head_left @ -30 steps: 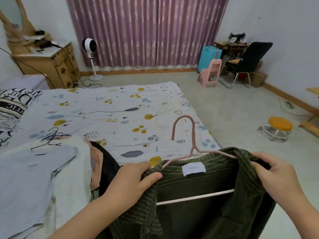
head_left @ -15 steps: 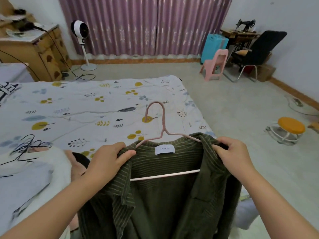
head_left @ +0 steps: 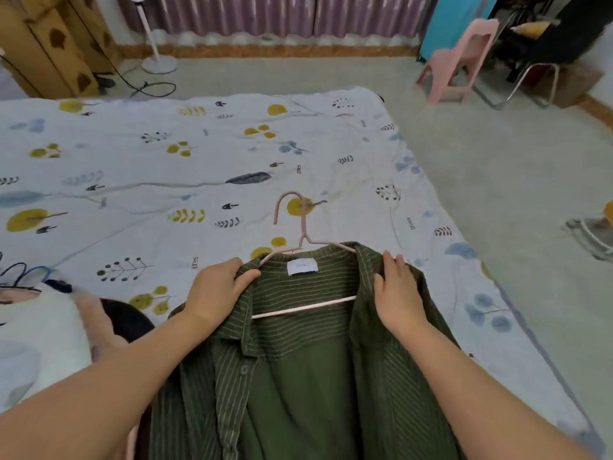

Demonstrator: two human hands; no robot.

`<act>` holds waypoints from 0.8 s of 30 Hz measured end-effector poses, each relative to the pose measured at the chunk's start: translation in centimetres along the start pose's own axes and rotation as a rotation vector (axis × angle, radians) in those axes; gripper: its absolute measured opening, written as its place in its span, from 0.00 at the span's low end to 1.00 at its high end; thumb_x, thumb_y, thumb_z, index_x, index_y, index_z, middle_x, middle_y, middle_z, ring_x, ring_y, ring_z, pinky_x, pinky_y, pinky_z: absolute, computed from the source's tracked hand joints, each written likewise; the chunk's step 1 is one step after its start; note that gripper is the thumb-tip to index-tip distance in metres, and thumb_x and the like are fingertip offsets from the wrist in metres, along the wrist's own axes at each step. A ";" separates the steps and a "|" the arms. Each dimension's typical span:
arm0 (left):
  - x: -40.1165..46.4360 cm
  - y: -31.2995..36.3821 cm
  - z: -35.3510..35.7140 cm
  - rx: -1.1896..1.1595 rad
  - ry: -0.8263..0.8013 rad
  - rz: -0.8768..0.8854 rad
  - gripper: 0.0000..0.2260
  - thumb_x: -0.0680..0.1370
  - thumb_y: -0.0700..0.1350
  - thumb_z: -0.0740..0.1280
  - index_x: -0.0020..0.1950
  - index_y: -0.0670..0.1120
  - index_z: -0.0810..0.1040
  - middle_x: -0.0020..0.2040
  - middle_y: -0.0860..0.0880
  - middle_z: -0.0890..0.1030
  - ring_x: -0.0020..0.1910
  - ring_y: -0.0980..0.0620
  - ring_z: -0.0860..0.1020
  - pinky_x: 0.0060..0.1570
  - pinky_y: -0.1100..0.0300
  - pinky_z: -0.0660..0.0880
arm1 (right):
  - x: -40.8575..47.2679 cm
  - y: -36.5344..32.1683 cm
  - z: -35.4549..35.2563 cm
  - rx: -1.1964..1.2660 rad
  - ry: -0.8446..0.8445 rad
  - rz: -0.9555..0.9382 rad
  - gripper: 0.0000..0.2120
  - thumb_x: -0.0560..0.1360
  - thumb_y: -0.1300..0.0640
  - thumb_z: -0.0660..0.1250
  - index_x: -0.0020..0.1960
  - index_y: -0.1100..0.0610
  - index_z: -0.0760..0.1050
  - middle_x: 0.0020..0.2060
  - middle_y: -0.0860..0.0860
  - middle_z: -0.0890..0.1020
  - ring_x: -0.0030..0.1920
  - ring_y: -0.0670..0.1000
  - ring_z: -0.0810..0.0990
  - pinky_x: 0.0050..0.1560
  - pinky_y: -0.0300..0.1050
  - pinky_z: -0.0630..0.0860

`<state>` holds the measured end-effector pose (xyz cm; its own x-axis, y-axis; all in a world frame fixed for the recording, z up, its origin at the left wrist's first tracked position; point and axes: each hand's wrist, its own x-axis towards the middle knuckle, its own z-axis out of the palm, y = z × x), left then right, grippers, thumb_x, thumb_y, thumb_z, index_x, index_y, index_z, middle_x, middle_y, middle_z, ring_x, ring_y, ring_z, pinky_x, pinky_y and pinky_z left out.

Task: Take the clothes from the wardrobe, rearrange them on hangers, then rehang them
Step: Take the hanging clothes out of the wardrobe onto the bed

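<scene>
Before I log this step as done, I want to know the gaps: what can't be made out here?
- Pink hanger shoulder ends: inside the green striped shirt, head view.
- Shirt hem: cut off by the bottom edge.
- Neck label text: too small.
- Left hand and right hand fingertips: tucked under the fabric.

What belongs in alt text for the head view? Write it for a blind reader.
Two hands, left hand and right hand, grip the shoulders of a green striped shirt on a pink hanger, over a bed with a leaf-print sheet.
</scene>
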<state>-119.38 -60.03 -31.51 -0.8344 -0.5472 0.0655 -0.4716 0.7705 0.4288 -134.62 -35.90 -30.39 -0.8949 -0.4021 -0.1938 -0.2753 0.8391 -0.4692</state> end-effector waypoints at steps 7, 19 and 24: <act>4.4 -6.0 10.1 0.071 -0.091 -0.041 0.17 0.79 0.57 0.58 0.38 0.46 0.68 0.37 0.44 0.79 0.38 0.43 0.76 0.33 0.56 0.61 | 4.0 3.9 11.3 -0.066 -0.332 0.079 0.32 0.81 0.45 0.51 0.77 0.54 0.39 0.77 0.53 0.46 0.77 0.56 0.46 0.75 0.54 0.51; -2.8 -8.5 18.1 0.282 -0.253 -0.332 0.36 0.77 0.65 0.43 0.77 0.43 0.47 0.77 0.41 0.49 0.76 0.41 0.47 0.71 0.40 0.47 | 4.8 5.9 19.8 -0.327 -0.220 0.034 0.34 0.79 0.40 0.48 0.76 0.52 0.35 0.76 0.54 0.39 0.76 0.57 0.38 0.73 0.60 0.42; -3.5 -10.4 20.5 0.322 -0.398 -0.334 0.43 0.69 0.70 0.29 0.76 0.44 0.39 0.77 0.43 0.42 0.76 0.40 0.43 0.71 0.39 0.46 | 5.8 6.3 21.0 -0.357 -0.316 0.042 0.33 0.79 0.39 0.48 0.76 0.49 0.36 0.77 0.52 0.40 0.76 0.56 0.36 0.73 0.61 0.42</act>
<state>-117.40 -59.37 -54.67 -0.6398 -0.6598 -0.3940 -0.7368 0.6725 0.0703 -134.20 -40.61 -52.54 -0.7724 -0.4104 -0.4848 -0.3942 0.9082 -0.1409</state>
